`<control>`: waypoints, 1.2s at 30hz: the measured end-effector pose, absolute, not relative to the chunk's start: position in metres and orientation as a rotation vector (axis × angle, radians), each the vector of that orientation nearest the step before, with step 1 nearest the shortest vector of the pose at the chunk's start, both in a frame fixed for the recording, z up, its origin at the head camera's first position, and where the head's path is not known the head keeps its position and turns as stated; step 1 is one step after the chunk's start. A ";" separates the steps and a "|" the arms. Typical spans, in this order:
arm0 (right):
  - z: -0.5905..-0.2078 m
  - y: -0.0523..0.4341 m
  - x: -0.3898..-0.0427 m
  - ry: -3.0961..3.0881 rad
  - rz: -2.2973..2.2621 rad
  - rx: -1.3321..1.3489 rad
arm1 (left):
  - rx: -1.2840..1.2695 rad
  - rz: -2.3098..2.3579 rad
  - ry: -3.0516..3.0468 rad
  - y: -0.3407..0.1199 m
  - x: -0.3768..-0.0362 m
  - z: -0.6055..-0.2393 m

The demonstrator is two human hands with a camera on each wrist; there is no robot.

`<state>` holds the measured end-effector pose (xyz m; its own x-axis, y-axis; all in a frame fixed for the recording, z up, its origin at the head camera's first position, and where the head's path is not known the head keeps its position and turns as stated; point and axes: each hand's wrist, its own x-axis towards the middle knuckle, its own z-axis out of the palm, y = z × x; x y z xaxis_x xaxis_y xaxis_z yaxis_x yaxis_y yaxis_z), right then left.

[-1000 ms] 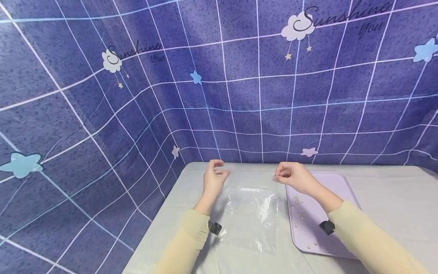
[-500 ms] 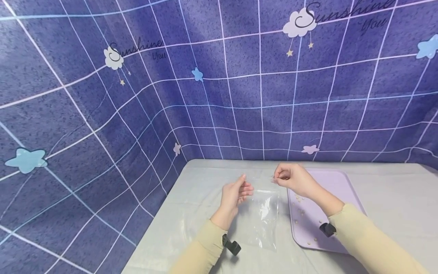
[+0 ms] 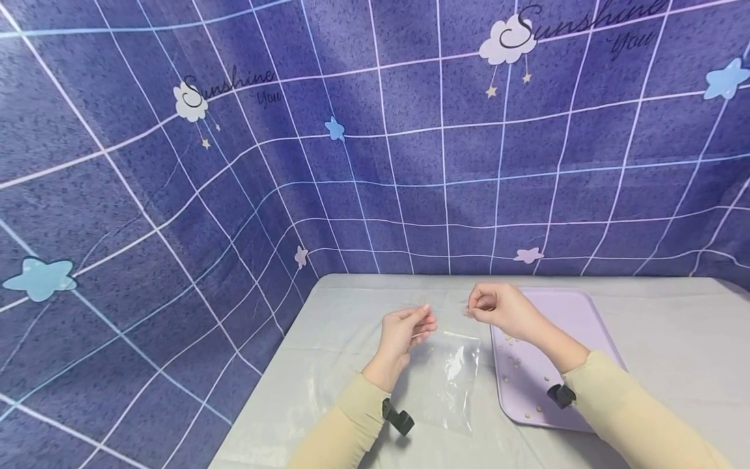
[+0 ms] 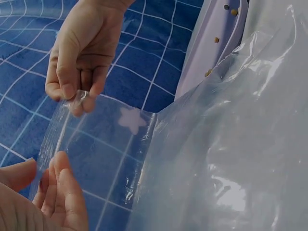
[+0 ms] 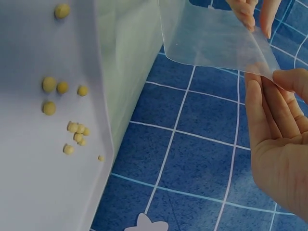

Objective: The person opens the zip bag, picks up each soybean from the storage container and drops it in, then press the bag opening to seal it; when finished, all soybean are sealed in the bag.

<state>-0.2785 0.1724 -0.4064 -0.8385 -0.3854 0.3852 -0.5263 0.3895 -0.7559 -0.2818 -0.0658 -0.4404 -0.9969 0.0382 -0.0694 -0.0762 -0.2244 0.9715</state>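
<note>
A clear plastic bag [image 3: 454, 374] hangs over the table, its top edge raised between the two hands. My right hand [image 3: 502, 309] pinches one top corner between thumb and fingers; the grip shows plainly in the right wrist view, where the hand [image 5: 284, 139] has its thumb pressed on the film. At the bag's other side is my left hand [image 3: 401, 335]. In the left wrist view this hand [image 4: 45, 197] has thumb and fairly straight fingers on either side of the bag's edge, with a gap between them. Whether the bag's mouth is parted, I cannot tell.
Right of the bag lies a lilac tray [image 3: 559, 299], partly under the right forearm. Several small round yellowish beans [image 5: 62, 87] are scattered on it. A pale cloth covers the table [image 3: 328, 326]; a blue gridded curtain [image 3: 410, 163] hangs behind and at the left.
My left hand has moved right and slightly down, from beyond the bag's left side to its top edge. The right hand has stayed almost in place, still pinching the corner.
</note>
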 end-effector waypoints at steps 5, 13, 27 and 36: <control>-0.407 0.174 -0.276 -2.478 1.473 0.839 | -0.031 2.424 1.886 -0.064 -0.282 -0.443; -0.406 0.174 -0.275 -2.519 1.496 0.840 | -0.017 2.428 1.877 -0.061 -0.280 -0.443; -0.391 0.137 -0.290 -2.593 1.301 1.008 | 0.135 2.341 1.881 -0.055 -0.265 -0.432; -0.388 0.131 -0.287 -2.602 1.262 0.892 | 0.137 2.354 1.882 -0.056 -0.260 -0.429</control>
